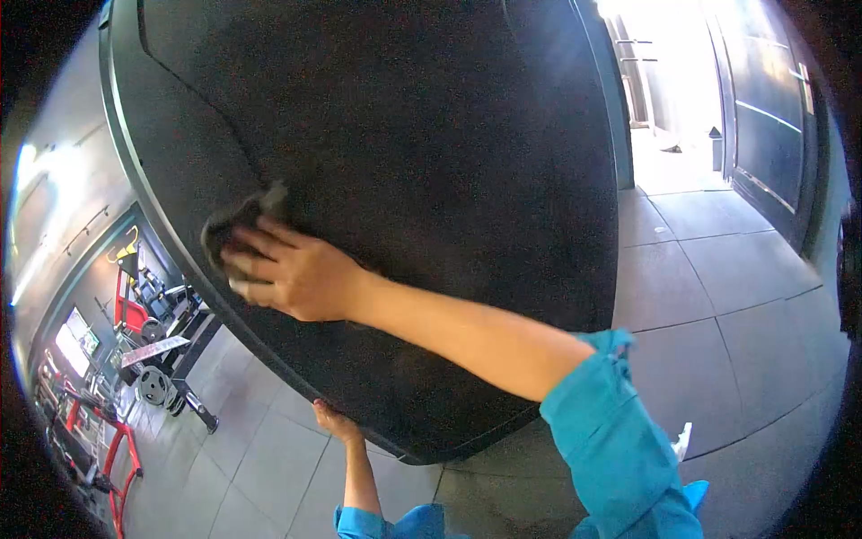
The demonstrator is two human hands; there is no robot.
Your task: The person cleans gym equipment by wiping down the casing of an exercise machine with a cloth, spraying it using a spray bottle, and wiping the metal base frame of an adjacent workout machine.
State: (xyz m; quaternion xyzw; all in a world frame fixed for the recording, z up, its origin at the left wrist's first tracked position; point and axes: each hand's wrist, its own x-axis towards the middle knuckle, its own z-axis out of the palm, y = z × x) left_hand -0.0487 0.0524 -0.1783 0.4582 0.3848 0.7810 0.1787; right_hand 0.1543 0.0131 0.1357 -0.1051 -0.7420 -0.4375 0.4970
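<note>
A large black panel [431, 180] with a pale metallic rim fills the middle of the view and stands tilted before me. My right hand [301, 277] reaches across it from the right, its fingers pressing a dark cloth [224, 229] flat against the panel's left part. Hand and cloth are somewhat blurred. Lower down, my left hand [336, 421] grips the panel's bottom left edge; part of its fingers is hidden behind that edge. Both arms wear blue sleeves, the right one [620, 440] pushed up to about the elbow.
Gym machines with red frames [121, 458] and weight plates [154, 386] stand at the left on a grey tiled floor [260, 458]. To the right, a dark door [763, 117] stands beside a bright doorway. A small dark bin [716, 148] is near that door.
</note>
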